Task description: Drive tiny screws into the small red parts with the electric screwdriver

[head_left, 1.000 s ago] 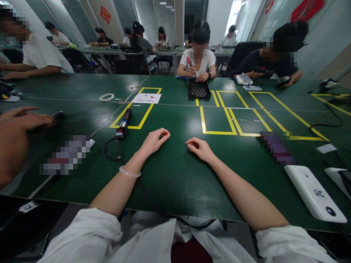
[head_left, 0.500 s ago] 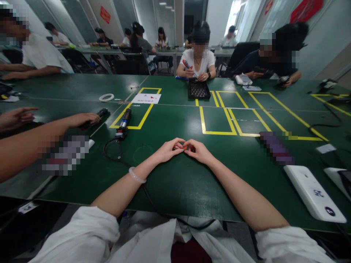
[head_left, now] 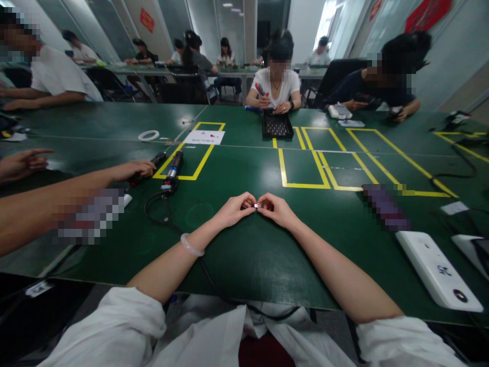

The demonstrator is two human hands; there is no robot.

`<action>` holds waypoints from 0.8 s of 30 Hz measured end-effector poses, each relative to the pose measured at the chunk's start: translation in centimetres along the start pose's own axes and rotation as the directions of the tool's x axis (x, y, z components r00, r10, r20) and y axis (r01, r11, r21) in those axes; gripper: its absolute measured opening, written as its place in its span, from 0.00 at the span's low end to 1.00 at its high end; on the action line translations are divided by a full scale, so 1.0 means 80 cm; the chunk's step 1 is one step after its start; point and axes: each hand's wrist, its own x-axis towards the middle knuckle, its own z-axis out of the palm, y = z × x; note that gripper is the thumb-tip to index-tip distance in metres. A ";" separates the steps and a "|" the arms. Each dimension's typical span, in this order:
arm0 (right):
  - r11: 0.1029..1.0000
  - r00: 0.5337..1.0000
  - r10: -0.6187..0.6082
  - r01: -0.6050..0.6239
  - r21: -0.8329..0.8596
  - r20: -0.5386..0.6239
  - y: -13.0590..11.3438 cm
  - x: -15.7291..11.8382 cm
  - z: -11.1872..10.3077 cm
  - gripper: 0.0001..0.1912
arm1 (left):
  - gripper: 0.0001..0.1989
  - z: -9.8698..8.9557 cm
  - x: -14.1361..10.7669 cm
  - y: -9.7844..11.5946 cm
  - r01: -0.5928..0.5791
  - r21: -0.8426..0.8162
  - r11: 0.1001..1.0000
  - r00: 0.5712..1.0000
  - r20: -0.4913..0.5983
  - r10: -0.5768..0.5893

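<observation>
My left hand (head_left: 237,209) and my right hand (head_left: 277,210) meet over the green table (head_left: 237,250), fingertips almost touching. Between them they pinch a small object (head_left: 257,206) with white and orange showing; it is too small to name. Fingers of both hands are curled round it and hide most of it. To the left of my left hand lies a black and silver cylindrical tool (head_left: 174,166) with a black cable (head_left: 147,209) running toward the table's front edge.
Yellow tape rectangles (head_left: 305,185) mark the table. At the right lie a white power bank (head_left: 437,270) and a pixelated phone-like thing (head_left: 385,206). A person's hand (head_left: 143,169) rests on a dark tool at left. Across sits a person with a black tray (head_left: 277,126).
The small object between my fingers now shows white beside the orange. The neighbour's hand and dark tool at left have moved right, toward the cylindrical tool.
</observation>
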 end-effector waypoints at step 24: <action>0.972 0.998 0.053 -0.058 0.226 0.025 0.006 0.000 0.003 0.16 | 0.10 -0.003 -0.005 0.020 -0.041 0.275 0.961 0.999 -0.017 0.047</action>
